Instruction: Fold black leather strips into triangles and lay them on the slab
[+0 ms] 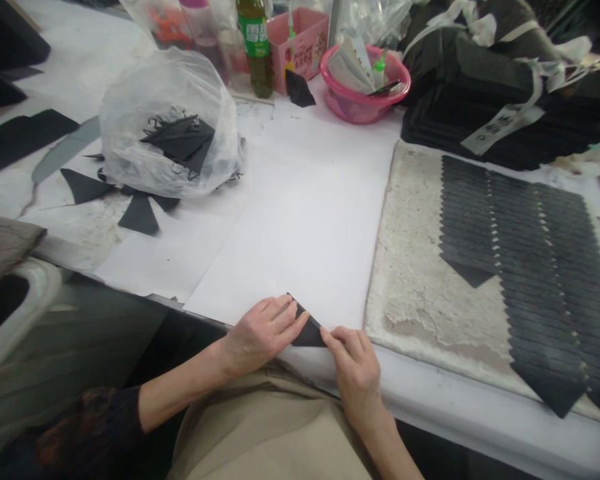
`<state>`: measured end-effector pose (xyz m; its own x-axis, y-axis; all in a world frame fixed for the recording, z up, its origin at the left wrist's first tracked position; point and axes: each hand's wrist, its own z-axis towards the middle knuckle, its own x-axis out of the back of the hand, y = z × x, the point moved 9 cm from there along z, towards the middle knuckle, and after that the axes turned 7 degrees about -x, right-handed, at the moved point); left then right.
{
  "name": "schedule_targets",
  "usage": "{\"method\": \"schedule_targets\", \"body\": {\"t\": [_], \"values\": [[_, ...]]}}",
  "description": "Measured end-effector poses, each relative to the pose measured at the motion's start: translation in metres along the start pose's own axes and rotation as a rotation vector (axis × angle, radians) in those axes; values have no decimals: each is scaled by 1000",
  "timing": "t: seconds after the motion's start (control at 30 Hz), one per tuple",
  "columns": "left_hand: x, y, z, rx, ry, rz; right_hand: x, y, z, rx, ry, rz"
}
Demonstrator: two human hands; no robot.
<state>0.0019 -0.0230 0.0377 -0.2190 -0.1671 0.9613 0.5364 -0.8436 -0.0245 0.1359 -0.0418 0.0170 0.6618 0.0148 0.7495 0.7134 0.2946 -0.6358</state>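
Observation:
A small black triangular piece (307, 330) lies on a white paper sheet (300, 233) at the table's near edge. My left hand (260, 333) presses flat on its left part, fingers over it. My right hand (353, 367) pinches its right corner with fingertips. Both hands touch the same piece. To the right, a worn grey board (410, 280) carries overlapping rows of black pieces (530, 267).
A clear plastic bag of black triangles (167, 130) sits at the left with loose triangles (137, 213) beside it. Behind are a green bottle (255, 47), a pink box (303, 43), a pink bowl (363, 83) and stacked black material (505, 100).

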Motion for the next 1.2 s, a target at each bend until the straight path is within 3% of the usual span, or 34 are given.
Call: {"method": "schedule_targets", "body": {"t": [0.17,0.37,0.53,0.8,1.2], "values": [[-5,1,1,3,-56,0,-3,-2,-1,-3,-30,-63],[-6,8,7,-74,-9,-86,-5,-2,-2,-16,-23,-83],[-13,17,6,-100,-83,-48,-3,0,-1,-19,-30,-42],[-11,19,8,-89,-126,-28,12,11,-10,-51,43,58],[-14,19,6,-41,-133,-53,9,9,-15,-16,19,-6]]}}
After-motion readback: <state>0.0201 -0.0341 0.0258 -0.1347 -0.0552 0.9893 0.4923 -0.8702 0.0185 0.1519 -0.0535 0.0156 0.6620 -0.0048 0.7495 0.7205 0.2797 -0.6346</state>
